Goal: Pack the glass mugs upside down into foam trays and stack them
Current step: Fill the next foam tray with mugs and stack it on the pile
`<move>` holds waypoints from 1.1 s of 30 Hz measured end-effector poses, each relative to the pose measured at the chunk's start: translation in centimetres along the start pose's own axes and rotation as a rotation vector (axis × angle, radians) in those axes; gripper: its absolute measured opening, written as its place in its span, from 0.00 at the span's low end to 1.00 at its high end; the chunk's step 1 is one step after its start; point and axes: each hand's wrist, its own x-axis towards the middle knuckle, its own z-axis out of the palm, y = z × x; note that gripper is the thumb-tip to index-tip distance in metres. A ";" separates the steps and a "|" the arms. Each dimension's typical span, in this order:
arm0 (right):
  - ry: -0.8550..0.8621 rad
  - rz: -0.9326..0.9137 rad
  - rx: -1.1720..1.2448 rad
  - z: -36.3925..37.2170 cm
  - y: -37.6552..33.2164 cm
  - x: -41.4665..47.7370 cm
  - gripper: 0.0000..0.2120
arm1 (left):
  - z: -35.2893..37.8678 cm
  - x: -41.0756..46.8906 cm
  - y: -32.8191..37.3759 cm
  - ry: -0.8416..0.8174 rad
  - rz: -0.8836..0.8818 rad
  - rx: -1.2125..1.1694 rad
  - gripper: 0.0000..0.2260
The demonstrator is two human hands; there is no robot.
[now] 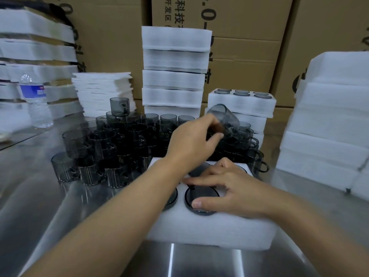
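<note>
A white foam tray (209, 228) lies on the steel table right in front of me, with dark upturned mug bases showing in its holes. My right hand (225, 188) lies spread over one of these mugs (199, 193), fingers on its base. Beyond the tray, my left hand (189, 140) grips a smoky glass mug (223, 116), tilted in the air. A crowd of several more glass mugs (111, 148) stands stacked on the table behind the tray.
A filled tray (241, 104) tops a short pile at the back right. Taller foam stacks stand at centre (173, 72), far right (327, 116) and left (36, 56). A water bottle (35, 100) stands left. Cardboard boxes form the back wall.
</note>
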 end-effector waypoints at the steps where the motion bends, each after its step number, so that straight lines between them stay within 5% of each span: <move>1: 0.003 0.001 0.002 0.0 0.1 0.0 0.30 | 0.1 -0.3 -0.2 -0.027 0.018 -0.041 0.03; 16: 0.085 -0.026 -0.014 0.4 0.4 0.0 0.22 | -0.6 -1.1 -2.4 -0.041 0.011 -0.141 0.05; 24: 0.711 0.202 0.445 -0.1 1.4 0.5 0.22 | -0.7 -1.3 -1.9 -0.091 0.032 -0.132 0.03; 33: 0.847 0.242 0.790 -0.1 2.5 1.2 0.27 | -0.7 -1.4 -1.8 -0.056 0.122 -0.064 0.04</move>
